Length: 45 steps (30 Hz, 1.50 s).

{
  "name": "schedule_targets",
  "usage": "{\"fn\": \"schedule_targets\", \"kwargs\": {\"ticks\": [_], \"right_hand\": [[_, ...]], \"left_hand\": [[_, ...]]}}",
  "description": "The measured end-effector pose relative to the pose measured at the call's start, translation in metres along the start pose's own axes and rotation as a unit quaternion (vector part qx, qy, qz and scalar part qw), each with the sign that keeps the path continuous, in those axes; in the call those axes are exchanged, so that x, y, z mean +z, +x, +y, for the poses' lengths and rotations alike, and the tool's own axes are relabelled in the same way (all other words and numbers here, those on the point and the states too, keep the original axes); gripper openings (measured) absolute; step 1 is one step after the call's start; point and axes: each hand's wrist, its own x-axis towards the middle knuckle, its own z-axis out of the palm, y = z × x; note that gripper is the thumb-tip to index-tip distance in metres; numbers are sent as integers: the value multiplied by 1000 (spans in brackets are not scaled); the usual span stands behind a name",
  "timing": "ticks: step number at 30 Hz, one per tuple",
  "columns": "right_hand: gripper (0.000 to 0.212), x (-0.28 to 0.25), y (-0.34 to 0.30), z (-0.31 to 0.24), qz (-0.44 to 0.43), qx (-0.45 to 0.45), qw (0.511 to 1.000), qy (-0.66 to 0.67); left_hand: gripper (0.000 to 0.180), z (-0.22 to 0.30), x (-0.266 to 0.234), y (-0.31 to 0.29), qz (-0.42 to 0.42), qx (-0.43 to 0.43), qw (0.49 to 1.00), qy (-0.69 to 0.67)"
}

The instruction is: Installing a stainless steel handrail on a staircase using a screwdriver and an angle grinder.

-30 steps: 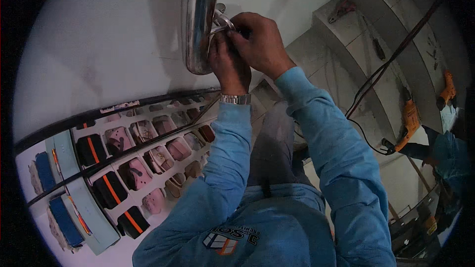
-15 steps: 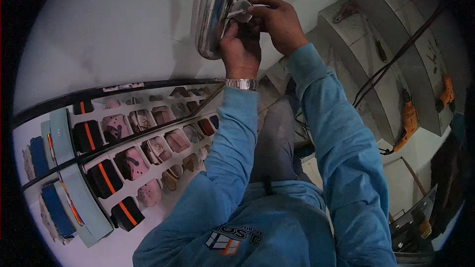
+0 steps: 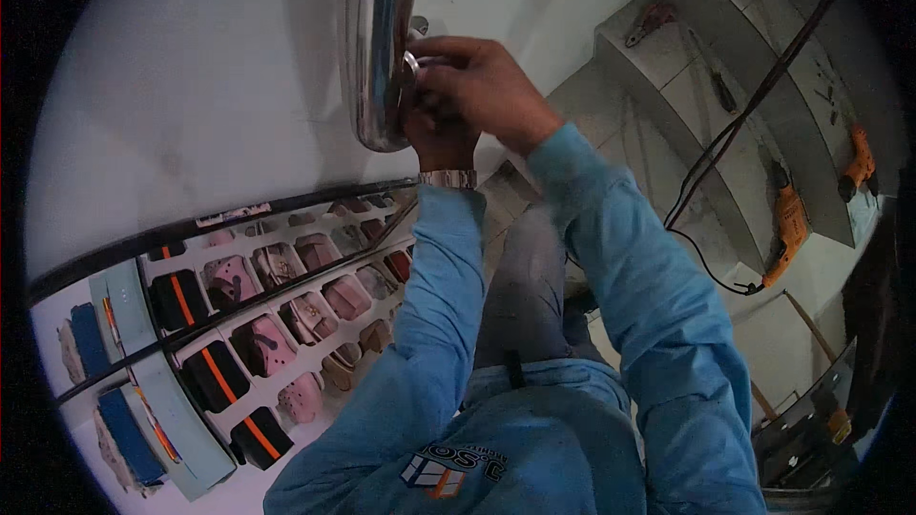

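A polished metal handrail (image 3: 384, 48) with a rounded lower end stands against the pale wall. Beside it, my right hand (image 3: 496, 91) is closed, its thumb and fingers pinching a small round metal disc (image 3: 410, 65) that is seen nearly edge-on against the rail. My left hand (image 3: 444, 141), with a metal-banded watch (image 3: 447, 178) at the wrist, is just below, curled close to the rail. Its fingers are largely covered by the right hand and in shadow, so what they grip is hidden.
At right, grey stairs (image 3: 658, 86) carry an orange power drill (image 3: 789, 224), a second orange power tool (image 3: 861, 164), a reddish tool (image 3: 653, 23) and a screwdriver (image 3: 722, 91). Dark cables (image 3: 739, 119) cross them. A glass-topped case (image 3: 286, 300) with pink shoes and bags sits lower left.
My right hand has moved left and down, closer to the rail. The disc, which showed its flat face, is now turned edge-on. The rail's end sits lower and further left in view.
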Motion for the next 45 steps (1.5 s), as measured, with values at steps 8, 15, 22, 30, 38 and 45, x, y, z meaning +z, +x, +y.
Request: {"fn": "schedule_targets", "kwargs": {"ticks": [8, 15, 22, 30, 38, 45], "right_hand": [[51, 30, -30, 21, 218, -168, 943, -187], [45, -13, -1, 31, 173, -143, 959, -174], [27, -20, 16, 61, 269, -131, 934, -196], [26, -18, 37, 60, 278, -149, 928, -199], [16, -12, 58, 56, 244, -118, 938, -217], [15, -56, 34, 65, 243, -102, 949, -174]], "left_hand": [[50, -58, 0, 3, 48, 41, 896, 440], [52, -20, -7, 23, 69, 39, 900, 429], [53, -9, -6, 9, 92, 51, 902, 419], [55, 14, -9, 1, 109, 71, 905, 405], [56, 45, 6, 2, 123, 70, 926, 350], [58, 58, -21, -3, 152, 49, 964, 210]]}}
